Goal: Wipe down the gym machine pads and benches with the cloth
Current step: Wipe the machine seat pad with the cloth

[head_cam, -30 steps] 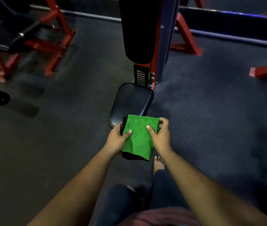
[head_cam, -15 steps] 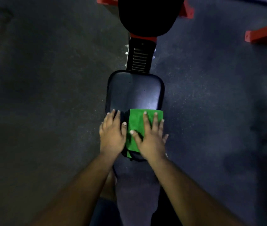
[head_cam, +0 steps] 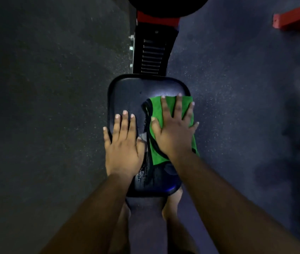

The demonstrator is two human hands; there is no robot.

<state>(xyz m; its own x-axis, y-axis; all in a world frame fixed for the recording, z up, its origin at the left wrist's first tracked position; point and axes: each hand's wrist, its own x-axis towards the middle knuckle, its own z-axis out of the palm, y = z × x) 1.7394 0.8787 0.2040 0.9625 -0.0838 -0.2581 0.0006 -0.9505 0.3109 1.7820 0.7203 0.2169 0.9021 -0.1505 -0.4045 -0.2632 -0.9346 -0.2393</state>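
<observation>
A black padded seat (head_cam: 127,92) of a gym machine lies straight below me. On its right half is a folded green cloth (head_cam: 156,109) with a dark edge. My right hand (head_cam: 174,132) lies flat on the cloth, fingers spread, pressing it onto the pad. My left hand (head_cam: 123,143) rests flat on the bare left side of the seat, fingers slightly apart, holding nothing. Wet streaks shine on the pad (head_cam: 141,173) between my wrists. The black back pad (head_cam: 163,6) shows only at the top edge.
A red and black frame post with a slotted adjuster (head_cam: 151,57) rises behind the seat. A red steel beam (head_cam: 295,19) crosses the upper right corner. Dark speckled rubber floor (head_cam: 44,88) lies on both sides. My bare feet (head_cam: 173,202) stand under the seat's near edge.
Both hands have gone from gripping the cloth at the seat's near edge to lying flat on the pad. The right hand has slid the cloth forward along the right side.
</observation>
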